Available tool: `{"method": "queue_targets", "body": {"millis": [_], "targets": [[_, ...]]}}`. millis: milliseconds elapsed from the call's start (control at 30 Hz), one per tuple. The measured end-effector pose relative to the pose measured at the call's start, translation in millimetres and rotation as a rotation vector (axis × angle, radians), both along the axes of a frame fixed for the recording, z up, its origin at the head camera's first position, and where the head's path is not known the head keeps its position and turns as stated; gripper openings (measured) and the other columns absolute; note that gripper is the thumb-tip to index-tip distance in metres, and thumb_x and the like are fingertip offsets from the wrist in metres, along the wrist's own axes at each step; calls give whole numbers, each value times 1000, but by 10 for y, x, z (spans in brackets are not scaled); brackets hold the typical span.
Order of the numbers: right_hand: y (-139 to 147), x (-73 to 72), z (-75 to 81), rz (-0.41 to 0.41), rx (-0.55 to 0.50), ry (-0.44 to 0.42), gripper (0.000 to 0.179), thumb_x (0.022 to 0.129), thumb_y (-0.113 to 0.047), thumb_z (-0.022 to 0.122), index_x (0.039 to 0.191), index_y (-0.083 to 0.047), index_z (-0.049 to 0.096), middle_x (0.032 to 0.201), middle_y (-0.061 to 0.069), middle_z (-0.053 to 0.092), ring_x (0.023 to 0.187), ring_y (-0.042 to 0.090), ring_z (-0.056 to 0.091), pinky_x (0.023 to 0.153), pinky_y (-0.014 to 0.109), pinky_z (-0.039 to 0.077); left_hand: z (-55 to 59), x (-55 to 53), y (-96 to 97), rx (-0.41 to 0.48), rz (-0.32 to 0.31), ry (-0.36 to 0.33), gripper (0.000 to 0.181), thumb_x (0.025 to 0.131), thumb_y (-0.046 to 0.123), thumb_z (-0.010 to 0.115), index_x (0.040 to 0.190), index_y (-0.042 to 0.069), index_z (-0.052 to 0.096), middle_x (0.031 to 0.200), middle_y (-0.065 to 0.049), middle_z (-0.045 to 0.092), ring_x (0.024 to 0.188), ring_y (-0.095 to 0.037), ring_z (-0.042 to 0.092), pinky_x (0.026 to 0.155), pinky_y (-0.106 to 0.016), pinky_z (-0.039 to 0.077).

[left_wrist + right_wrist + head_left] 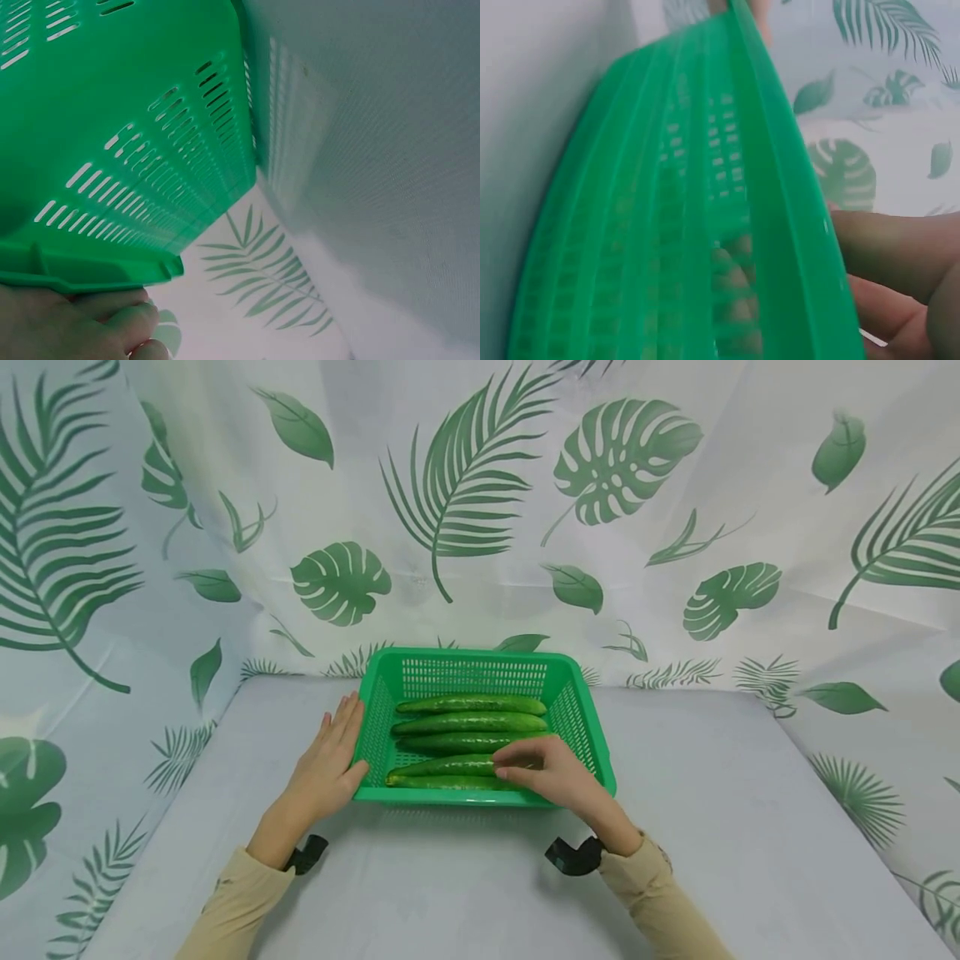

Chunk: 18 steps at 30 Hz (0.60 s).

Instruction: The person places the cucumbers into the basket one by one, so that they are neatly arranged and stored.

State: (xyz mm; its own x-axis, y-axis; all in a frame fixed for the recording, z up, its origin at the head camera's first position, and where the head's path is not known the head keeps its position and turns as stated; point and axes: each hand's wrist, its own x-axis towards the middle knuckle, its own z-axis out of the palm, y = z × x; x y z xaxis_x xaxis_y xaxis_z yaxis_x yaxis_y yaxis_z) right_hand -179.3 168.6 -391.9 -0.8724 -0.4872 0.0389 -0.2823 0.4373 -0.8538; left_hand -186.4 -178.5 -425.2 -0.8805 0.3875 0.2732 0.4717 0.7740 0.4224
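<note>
A green plastic basket (480, 797) holds several cucumbers (471, 722) lying side by side, lengthwise from left to right. My left hand (330, 770) rests along the basket's left rim with its fingers straight and its thumb spread at the front corner. In the left wrist view, the fingers (127, 319) lie against the rim. My right hand (551, 770) reaches over the front rim into the basket. Its index finger and thumb are curled on either side of one of the front cucumbers (442, 767), near its right end. In the right wrist view, the basket's wall (772, 225) partly hides those fingers.
The basket stands on a white-covered table (465, 885), near its back edge. Behind it and at the sides hangs a white curtain (495, 585) printed with green leaves. Each wrist carries a black camera mount, such as the right one (573, 857).
</note>
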Motion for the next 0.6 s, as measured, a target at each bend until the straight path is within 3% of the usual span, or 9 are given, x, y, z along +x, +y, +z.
{"method": "queue_targets", "body": {"millis": [233,433,600], "targets": [[-269,-104,-36,149,104,-83,29,101,-18,57,122,-2,69,112,6,71,104,21,65,87,37,53,-12,16,13,7,2,6,75,91,8,47,154,-12,12,163,-25,6,150,-38,4,120,-55,6],[-333,-118,-75,132,202,-83,25,101,-17,56,119,-10,72,111,-2,70,107,18,62,88,39,51,-19,22,13,1,4,9,74,91,8,47,154,-12,12,163,-25,6,150,-39,5,120,-56,7],[-301,-113,-53,110,139,-56,26,101,-21,57,119,-8,72,110,0,71,107,20,63,89,38,52,-21,19,5,6,6,-3,73,93,8,45,155,-10,11,163,-24,5,151,-35,2,120,-55,6]]}}
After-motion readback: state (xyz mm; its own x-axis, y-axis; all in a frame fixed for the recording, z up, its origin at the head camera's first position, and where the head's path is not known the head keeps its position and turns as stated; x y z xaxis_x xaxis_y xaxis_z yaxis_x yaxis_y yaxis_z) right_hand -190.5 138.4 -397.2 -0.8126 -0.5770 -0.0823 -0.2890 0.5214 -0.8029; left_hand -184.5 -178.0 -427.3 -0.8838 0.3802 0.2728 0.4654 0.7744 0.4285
